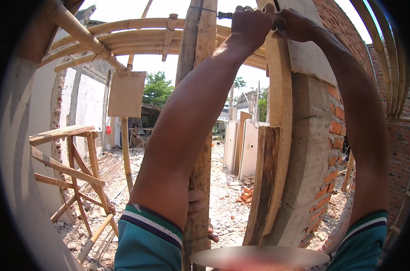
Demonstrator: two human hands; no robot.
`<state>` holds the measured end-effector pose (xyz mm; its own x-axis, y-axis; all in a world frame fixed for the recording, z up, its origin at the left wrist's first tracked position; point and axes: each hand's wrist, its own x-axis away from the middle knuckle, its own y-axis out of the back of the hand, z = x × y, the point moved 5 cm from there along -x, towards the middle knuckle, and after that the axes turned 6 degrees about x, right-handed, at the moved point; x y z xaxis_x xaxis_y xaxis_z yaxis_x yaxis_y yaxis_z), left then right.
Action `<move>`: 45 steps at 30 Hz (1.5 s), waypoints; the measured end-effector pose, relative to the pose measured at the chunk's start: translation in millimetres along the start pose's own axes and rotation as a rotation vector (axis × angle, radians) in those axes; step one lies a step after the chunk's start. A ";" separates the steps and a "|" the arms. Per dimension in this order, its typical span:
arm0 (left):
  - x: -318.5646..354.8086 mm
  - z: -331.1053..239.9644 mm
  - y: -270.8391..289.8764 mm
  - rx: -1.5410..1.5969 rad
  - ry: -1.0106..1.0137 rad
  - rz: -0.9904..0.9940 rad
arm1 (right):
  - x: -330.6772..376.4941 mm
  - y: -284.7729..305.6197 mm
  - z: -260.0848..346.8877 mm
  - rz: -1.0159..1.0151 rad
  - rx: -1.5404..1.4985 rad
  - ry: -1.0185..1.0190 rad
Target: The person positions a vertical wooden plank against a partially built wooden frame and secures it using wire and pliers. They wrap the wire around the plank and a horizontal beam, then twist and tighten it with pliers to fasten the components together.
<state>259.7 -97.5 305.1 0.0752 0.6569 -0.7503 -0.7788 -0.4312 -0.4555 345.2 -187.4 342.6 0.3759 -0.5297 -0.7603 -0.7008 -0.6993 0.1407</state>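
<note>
Both my arms reach up to the top of the view. My left hand [252, 25] is closed around a dark bar-like tool [225, 15], whose end sticks out toward the left wooden post [208, 49]. My right hand [297, 25] grips the same tool's other end, close beside my left hand. Most of the tool is hidden by my fingers, so its kind is unclear. Thin dark wire crosses the left post near its top. Another person's hand [196, 201] rests on that post lower down, partly behind my left arm.
At right, a second wooden post [281, 90] stands against a concrete and brick column [313, 135], with a short board [262, 180] before it. Bamboo poles [141, 38] cross overhead. A wooden trestle [74, 158] stands left, rubble [232, 203] covers the ground, and panels [247, 149] lean farther back.
</note>
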 end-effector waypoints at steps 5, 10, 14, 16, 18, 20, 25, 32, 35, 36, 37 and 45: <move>-29.7 16.5 2.9 0.176 0.157 0.390 | 20.6 46.6 23.3 0.211 0.143 -0.277; -44.2 22.4 16.1 0.470 0.279 0.772 | 52.6 40.8 54.8 -0.734 0.746 0.049; -33.7 10.8 29.0 0.244 0.089 0.522 | 48.8 4.6 38.3 -0.865 0.817 0.212; -19.2 9.5 22.5 0.216 0.230 0.548 | 44.9 -1.8 27.3 -0.800 0.779 0.212; -14.1 9.3 27.7 0.227 0.262 0.347 | 43.7 0.4 22.4 -0.770 0.758 0.216; -16.0 9.3 26.7 0.224 0.264 0.344 | 44.5 7.8 23.4 -0.784 0.757 0.209; -20.4 9.3 24.3 0.197 0.332 0.463 | 27.2 34.9 18.5 -0.501 0.473 -0.010; 1.1 0.6 13.7 0.050 0.178 0.487 | 38.3 24.9 28.9 0.348 -0.307 -0.246; -15.9 4.3 18.3 0.115 0.037 0.620 | 51.7 24.6 54.6 -0.289 0.331 -0.100; -24.9 9.3 21.6 0.158 0.082 0.620 | 57.6 29.3 58.2 -0.555 0.474 -0.043; -30.6 12.1 23.7 0.204 0.128 0.628 | 64.7 32.3 58.6 -0.792 0.609 0.005; 39.5 -30.6 62.1 0.351 0.368 -0.102 | 48.2 -11.9 31.7 0.398 -0.960 -0.289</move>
<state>233.3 -117.3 232.5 0.3268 0.3962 -0.8580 -0.9134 -0.1008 -0.3944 352.4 -189.4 284.2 -0.0197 -0.7568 -0.6534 0.0741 -0.6528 0.7539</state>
